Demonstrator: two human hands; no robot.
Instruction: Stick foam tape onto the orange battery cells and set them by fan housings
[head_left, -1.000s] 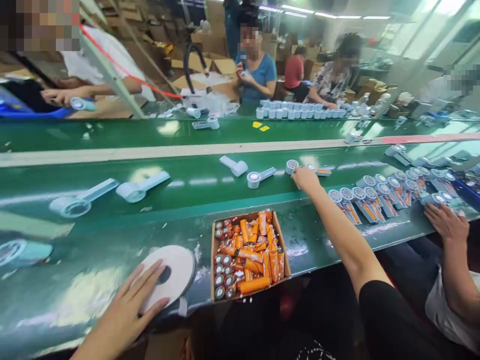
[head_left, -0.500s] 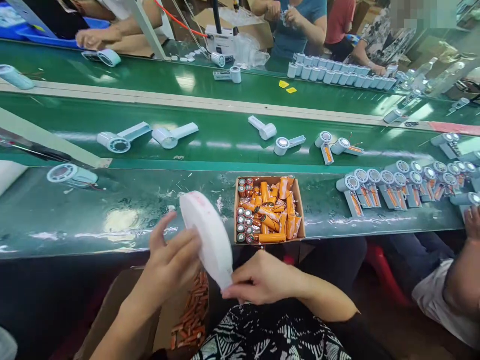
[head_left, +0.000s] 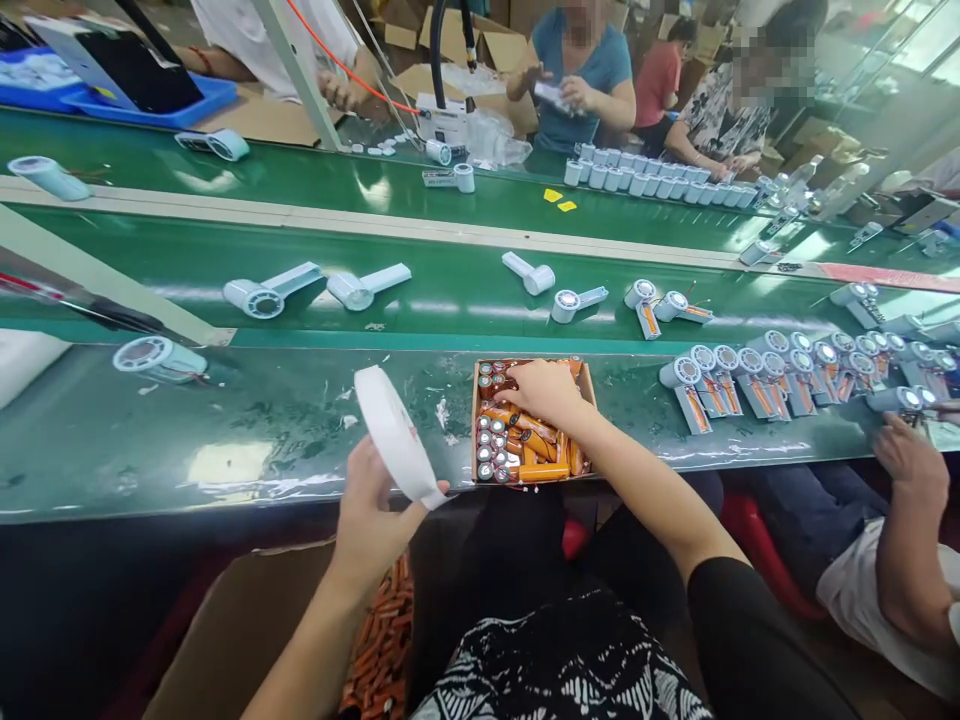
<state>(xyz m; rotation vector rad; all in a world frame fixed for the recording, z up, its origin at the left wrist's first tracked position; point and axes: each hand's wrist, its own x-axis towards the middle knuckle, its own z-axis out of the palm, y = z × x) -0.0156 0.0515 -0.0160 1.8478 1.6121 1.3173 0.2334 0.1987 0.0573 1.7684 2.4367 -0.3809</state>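
My left hand [head_left: 373, 515] grips a white roll of tape [head_left: 394, 434], held on edge above the near rim of the green bench. My right hand [head_left: 545, 390] reaches into a small cardboard box [head_left: 475, 420] full of orange batteries [head_left: 536, 452], fingers curled down among them; what they hold is hidden. Several small pale-blue handheld fan bodies [head_left: 270, 291] lie on the green conveyor belt [head_left: 450, 290] beyond the box.
A row of fan bodies with orange batteries fitted [head_left: 757, 375] lies at the right, where another person's hand [head_left: 909, 462] rests. A carton of orange batteries [head_left: 379, 640] sits below the bench. Other people work across the belt beside white cylinders [head_left: 652, 182].
My right hand left the tape roll and moved up into the battery box. My left hand keeps the roll, now alone. A second ago the roll lay flat on the bench.
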